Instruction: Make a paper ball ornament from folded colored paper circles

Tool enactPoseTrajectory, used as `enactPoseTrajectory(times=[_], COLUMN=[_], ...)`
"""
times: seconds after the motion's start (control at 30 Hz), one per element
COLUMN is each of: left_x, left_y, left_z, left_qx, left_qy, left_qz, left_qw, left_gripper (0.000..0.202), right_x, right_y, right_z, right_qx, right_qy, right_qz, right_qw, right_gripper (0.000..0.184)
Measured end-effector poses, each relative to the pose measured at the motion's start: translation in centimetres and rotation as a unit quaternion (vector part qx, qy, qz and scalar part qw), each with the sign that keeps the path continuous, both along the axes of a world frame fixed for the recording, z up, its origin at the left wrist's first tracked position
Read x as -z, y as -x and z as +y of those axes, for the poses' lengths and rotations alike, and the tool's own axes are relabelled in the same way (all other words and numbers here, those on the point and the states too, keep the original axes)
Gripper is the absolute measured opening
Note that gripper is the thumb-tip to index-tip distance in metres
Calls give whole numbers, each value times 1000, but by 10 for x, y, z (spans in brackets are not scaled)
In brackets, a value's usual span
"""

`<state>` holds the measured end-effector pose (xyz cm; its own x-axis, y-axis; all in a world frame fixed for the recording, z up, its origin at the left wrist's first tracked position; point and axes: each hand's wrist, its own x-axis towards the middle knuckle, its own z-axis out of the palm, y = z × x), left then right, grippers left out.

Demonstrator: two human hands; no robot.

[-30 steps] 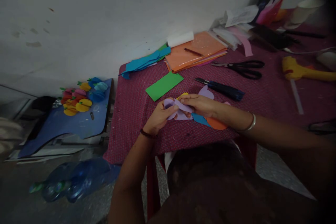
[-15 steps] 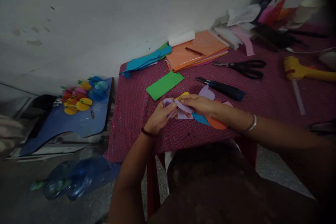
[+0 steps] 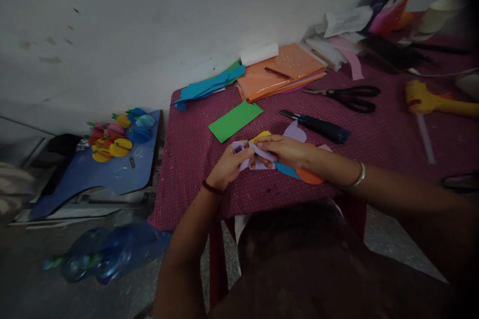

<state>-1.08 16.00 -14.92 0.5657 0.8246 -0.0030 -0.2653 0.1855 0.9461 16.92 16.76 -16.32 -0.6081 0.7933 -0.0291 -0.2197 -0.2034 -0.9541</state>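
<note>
Both hands hold curved lilac paper point(image 3: 242, 163) between them, low over the front of the table. My left hand point(image 3: 229, 164) is closed on it, thumb on top, with a curled loop of the paper rising beside the fingers. My right hand point(image 3: 285, 149) pinches the paper's right part with thumb and fingertips. Whether this is one piece or two pieces I cannot tell. Close around my right hand lie a lilac cutout point(image 3: 295, 132), a yellow piece point(image 3: 261, 136), a blue piece point(image 3: 287, 169) and an orange round piece point(image 3: 310, 175), partly covered.
Beyond my hands lie a green paper rectangle point(image 3: 235, 121), a box cutter point(image 3: 318, 127) and black scissors point(image 3: 350, 95). A yellow glue gun point(image 3: 430, 99) is at right. Orange sheets point(image 3: 277, 75) and blue strips point(image 3: 209, 84) line the wall. Paper fruit shapes point(image 3: 119, 147) sit on a blue board at left.
My left thumb has shifted slightly to the right along the lilac paper. The hands otherwise keep their place, and the objects on the table stay where they were.
</note>
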Motion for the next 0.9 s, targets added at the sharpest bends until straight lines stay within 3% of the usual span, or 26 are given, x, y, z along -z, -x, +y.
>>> enactPoseTrajectory(times=[0.43,0.77,0.9], left_x=[2,-2,-3], left_y=[-1,-4,-6], left_z=[0,-1,0], left_qx=[-15,-40,-80], left_qy=[-7,11,50], left_qz=[20,18,61], left_qw=[1000,999,994], left_gripper=[45,47,38], right_x=[-7,2,2], right_y=[3,3,-2], right_z=[-4,0,2], right_qx=[-12,37,61], right_qy=[43,3,-84], right_qz=[29,-24,-127], right_qw=[999,999,987], right_gripper=[27,22,24])
